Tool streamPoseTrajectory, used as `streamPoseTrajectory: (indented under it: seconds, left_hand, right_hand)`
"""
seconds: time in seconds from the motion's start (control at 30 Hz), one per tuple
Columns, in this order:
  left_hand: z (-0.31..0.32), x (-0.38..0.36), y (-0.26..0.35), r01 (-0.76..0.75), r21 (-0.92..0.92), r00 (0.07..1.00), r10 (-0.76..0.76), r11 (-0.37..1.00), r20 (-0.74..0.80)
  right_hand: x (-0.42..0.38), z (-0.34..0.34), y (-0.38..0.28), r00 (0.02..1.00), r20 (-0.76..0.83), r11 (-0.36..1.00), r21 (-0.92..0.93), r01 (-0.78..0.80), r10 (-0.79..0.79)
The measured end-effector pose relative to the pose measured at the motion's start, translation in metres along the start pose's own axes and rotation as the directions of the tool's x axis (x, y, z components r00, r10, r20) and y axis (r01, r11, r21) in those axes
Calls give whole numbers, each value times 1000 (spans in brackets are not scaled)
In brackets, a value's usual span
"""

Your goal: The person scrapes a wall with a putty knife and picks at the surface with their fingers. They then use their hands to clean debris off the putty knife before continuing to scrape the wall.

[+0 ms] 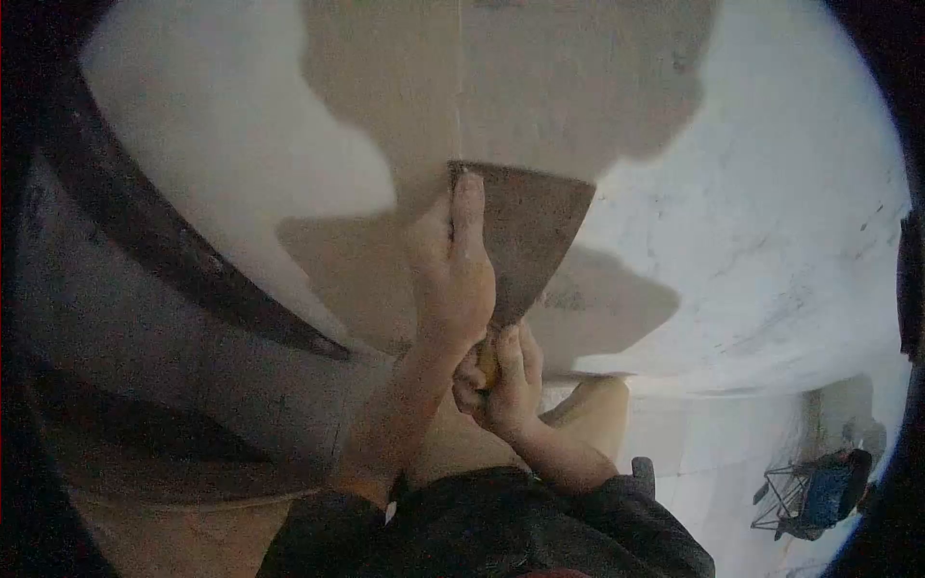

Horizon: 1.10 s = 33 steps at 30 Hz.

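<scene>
one broad scraper [525, 250], dark tapering blade [540, 212], yellow handle [489, 364]: at the pale wall [771, 193], wide edge uppermost, contact unclear. right hand [515, 385]: closed round the handle. left hand [455, 275]: grasping the blade's left edge, thumb on its face. folding chair [831, 493], blue and black: lower right, well apart.

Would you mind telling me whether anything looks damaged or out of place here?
Only faint dark smudges on the pale wall, right of the putty knife, look odd, standing out against its lighter finish; I cannot tell whether dirt or damage.
</scene>
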<state>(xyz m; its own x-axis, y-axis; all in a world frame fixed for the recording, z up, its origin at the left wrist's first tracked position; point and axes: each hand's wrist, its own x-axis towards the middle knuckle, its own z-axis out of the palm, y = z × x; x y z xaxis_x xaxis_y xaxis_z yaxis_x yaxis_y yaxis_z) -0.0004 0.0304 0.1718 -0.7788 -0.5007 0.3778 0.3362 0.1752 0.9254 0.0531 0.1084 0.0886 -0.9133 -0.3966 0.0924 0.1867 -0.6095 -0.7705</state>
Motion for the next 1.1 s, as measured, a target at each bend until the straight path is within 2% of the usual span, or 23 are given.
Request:
streamPoseTrajectory:
  seconds: [0.07, 0.17, 0.3, 0.33, 0.37, 0.4, 0.47, 0.5, 0.53, 0.57, 0.63, 0.67, 0.7, 0.73, 0.77, 0.8, 0.9, 0.93, 1.03, 1.1]
  left_hand:
    - [-2, 0, 1, 68, -20, 998, -68, 997, 15]
    - [4, -11, -18, -49, 77, 999, 50, 996, -14]
    - [-7, -2, -9, -37, 60, 999, 36, 997, 16]
    - [-8, -2, -4, -20, 41, 1000, 19, 999, 12]
    - [-9, -4, -2, -4, 20, 1000, 4, 1000, 8]
    - [-13, -7, -2, -5, 120, 1000, 4, 993, 5]
    - [-12, -4, -6, -65, 139, 998, 67, 988, -7]
    - [-11, -3, -6, -90, 148, 996, 93, 985, -12]
    - [-10, 0, -3, 7, 43, 1000, -7, 999, -4]
    - [-10, -2, 4, 3, 94, 1000, -1, 996, -20]
    - [-10, -3, 17, -5, 191, 998, 16, 981, -55]
    - [-15, -1, 3, 34, 58, 999, -35, 998, 19]
    - [-15, -3, -4, 17, 49, 1000, -18, 999, 13]
    - [-15, -7, -10, -4, 39, 1000, 4, 999, 6]
    - [-13, -8, -12, -28, 30, 1000, 28, 999, -1]
    - [-8, -5, -2, -125, 54, 990, 129, 991, -65]
    - [-14, 5, 9, -76, -9, 997, 76, 997, 2]
    - [-17, 2, 14, 52, 39, 998, -53, 998, 25]
    - [-12, -3, 3, 2, 81, 1000, -1, 997, -13]
    - [-13, 2, 14, 60, 135, 998, -57, 989, -27]
  right_hand:
    - [-1, 2, 0, 1000, -2, 1000, 7, 10, -10]
    - [-10, -8, 10, 999, -50, 1000, -9, -7, 7]
    - [-11, 5, 11, 999, -42, 997, 72, -12, 15]
    - [-10, 5, 20, 996, -87, 999, -39, 33, -36]
    - [-14, 5, 20, 997, -76, 999, -27, 17, -19]
    - [-16, 6, 20, 998, -60, 1000, -14, 8, -9]
    - [-13, 6, 12, 999, -23, 999, 36, -33, 33]
    - [-9, 7, 12, 1000, -8, 1000, 23, 4, -4]
    - [-7, 8, 14, 999, -1, 999, 13, 33, -33]
    - [-6, 8, 15, 998, 3, 998, 4, 59, -59]
    - [-10, 15, 9, 999, -35, 999, 33, -2, 3]
    - [-12, 14, 11, 998, -55, 999, 41, -6, 9]
    - [-12, 13, 14, 998, -69, 999, 46, -5, 8]
    - [-12, 7, 16, 997, 10, 994, -71, 78, -78]
    - [-9, 6, 14, 997, 18, 995, -71, 73, -72]
    - [-5, 6, 12, 998, 19, 995, -70, 65, -64]
    - [-8, 16, 4, 999, -12, 994, -95, 44, -46]
    - [-9, 20, 2, 999, -17, 993, -112, 44, -46]
    - [-12, 13, 11, 996, -76, 989, -141, 37, -48]
    - [-2, 14, 3, 998, -2, 994, -95, 61, -61]
